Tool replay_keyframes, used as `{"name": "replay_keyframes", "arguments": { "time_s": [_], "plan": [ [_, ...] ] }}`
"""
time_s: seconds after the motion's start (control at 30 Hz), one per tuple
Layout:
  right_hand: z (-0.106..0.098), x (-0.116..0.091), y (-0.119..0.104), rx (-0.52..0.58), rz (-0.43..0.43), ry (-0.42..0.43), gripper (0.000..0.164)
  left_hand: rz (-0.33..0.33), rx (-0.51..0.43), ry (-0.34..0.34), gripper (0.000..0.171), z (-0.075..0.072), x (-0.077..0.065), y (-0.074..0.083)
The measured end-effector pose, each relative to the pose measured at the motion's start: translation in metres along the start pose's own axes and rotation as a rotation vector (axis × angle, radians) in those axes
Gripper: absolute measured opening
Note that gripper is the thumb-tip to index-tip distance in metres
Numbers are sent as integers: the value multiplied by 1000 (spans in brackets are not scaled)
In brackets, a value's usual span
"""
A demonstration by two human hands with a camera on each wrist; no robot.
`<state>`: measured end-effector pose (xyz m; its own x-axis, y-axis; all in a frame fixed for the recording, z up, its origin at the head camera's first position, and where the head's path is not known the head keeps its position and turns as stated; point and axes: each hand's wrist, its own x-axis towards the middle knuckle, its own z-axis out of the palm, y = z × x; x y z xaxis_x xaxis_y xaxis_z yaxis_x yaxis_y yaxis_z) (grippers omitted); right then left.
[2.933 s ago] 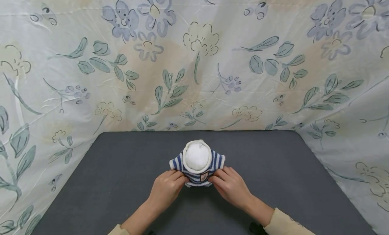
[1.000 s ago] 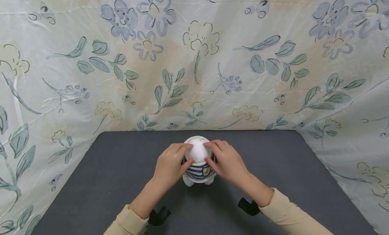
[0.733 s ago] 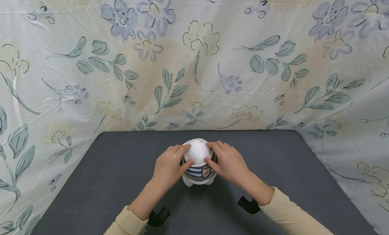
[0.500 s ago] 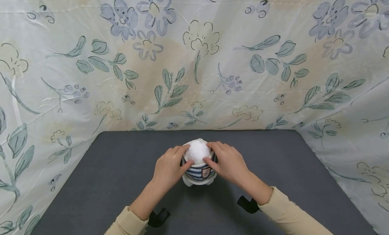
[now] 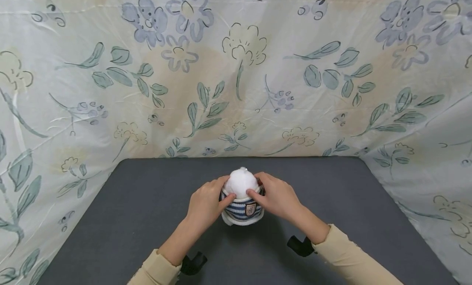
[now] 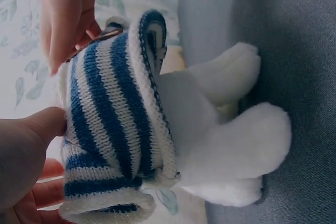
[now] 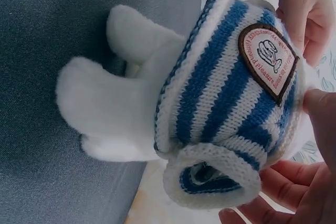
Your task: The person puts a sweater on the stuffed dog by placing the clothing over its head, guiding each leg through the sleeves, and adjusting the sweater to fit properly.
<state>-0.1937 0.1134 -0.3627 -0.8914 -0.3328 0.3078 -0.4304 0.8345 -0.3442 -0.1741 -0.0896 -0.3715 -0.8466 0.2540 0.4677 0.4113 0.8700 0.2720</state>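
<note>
A white plush toy (image 5: pixel 240 182) stands on the table in a blue-and-white striped knitted sweater (image 5: pixel 236 211). Its rounded head rises through the collar, and its stubby white legs (image 6: pixel 236 145) show below the hem in both wrist views. My left hand (image 5: pixel 204 201) grips the collar from the left side, thumb in front and fingers behind. On the opposite side my right hand (image 5: pixel 281 198) holds the collar likewise. A brown-edged badge (image 7: pixel 269 59) sits on the sweater's front. The near sleeve (image 7: pixel 212 177) hangs loose, with its opening showing in the right wrist view.
The dark grey table (image 5: pixel 147 227) reaches back to a floral curtain (image 5: pixel 239 92), which also hangs at both sides. Black wrist mounts (image 5: pixel 193 263) project inward beneath the forearms.
Both hands have moved up from the sweater's lower edge to its collar. The collar has slid lower and opened around the toy's head, so more of the head shows.
</note>
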Motion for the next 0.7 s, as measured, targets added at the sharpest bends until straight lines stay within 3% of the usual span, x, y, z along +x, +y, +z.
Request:
{"name": "replay_keyframes", "arguments": {
  "time_s": [0.3,0.53,0.7],
  "plan": [
    [4,-1,-2,23,57,-3,36,-65,-46,-43,48,-1,1,1],
    [17,-9,6,217,-13,-25,43,-117,-169,-66,49,2,-2,-1],
    [23,-15,12,334,-41,-39,48,-112,-217,-54,50,3,-3,-3]
  ]
}}
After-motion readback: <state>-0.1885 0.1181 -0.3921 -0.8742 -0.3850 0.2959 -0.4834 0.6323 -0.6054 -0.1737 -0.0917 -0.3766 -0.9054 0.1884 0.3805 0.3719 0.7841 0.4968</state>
